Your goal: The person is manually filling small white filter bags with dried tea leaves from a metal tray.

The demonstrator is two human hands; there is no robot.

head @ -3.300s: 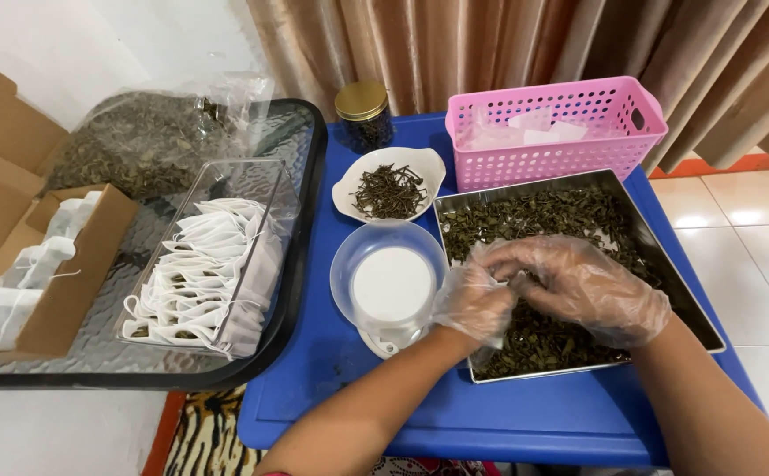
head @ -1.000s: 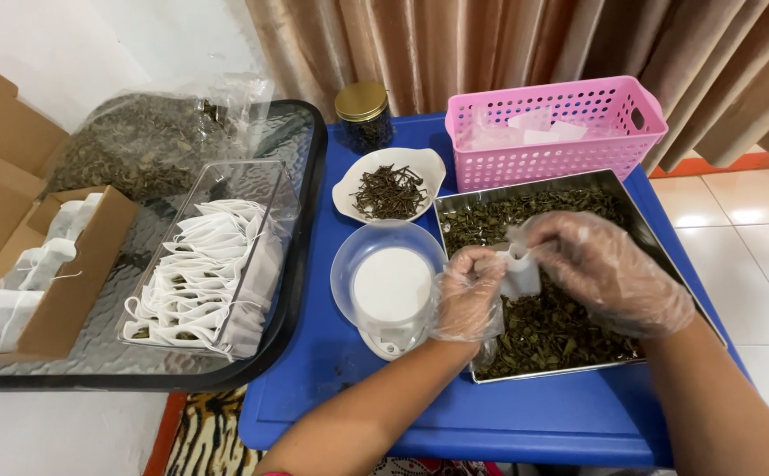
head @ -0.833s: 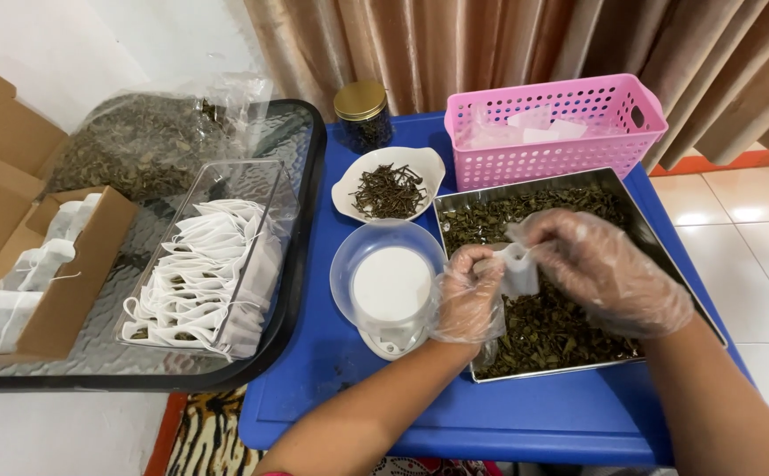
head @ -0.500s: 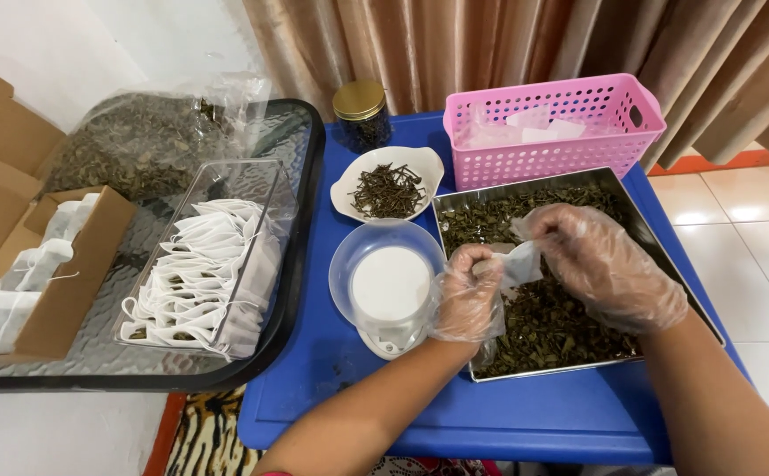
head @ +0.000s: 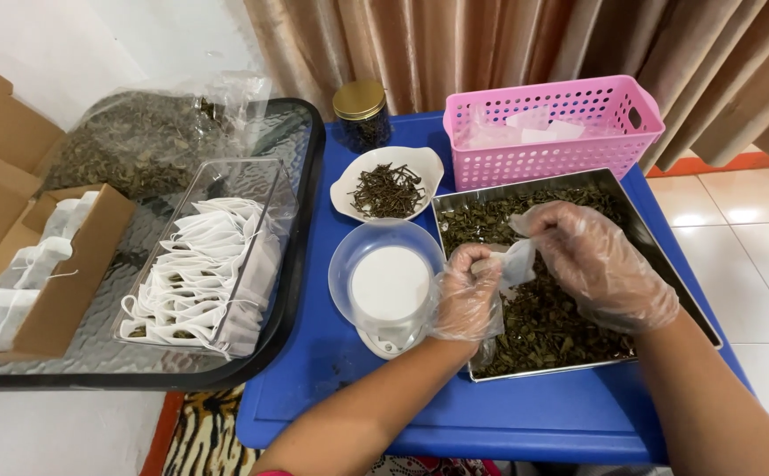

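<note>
Two gloved hands over one steel tray (head: 667,242) of dried leaves on the blue counter (head: 332,388) — your left hand (head: 466,295) and right hand (head: 598,264) both pinch a small white filter bag (head: 517,262), held just above the leaf bed near the tray's left side. Left grip: fingers curled tight on the bag's lower edge. Right grip: thumb and forefingers closed on the upper edge; whether loose leaf is also pinched inside cannot be told. Item, clear dish on a small white scale (head: 389,286), just left of the tray, touching your left wrist area. Item, white bowl (head: 389,181) of dark twiggy pieces, behind the scale. Item, gold-lidded jar (head: 361,113), behind the bowl. Item, pink perforated basket (head: 552,132) with pale packets inside, behind the tray. Item, clear bin of stringed white bags (head: 204,264) on the black-rimmed glass side table (head: 301,256), with a plastic sack of leaf (head: 146,141) behind it and a cardboard box (head: 45,264) holding more bags at far left. Handling note, as a judgement: keep the bag's mouth spread between the two grips and directly over the tray, so anything that spills falls back into the leaves — and keep your left forearm off the scale dish, which sits close enough to be nudged. The thin gloves look slippery on the thin paper; pinch the edge, not the middle.
</note>
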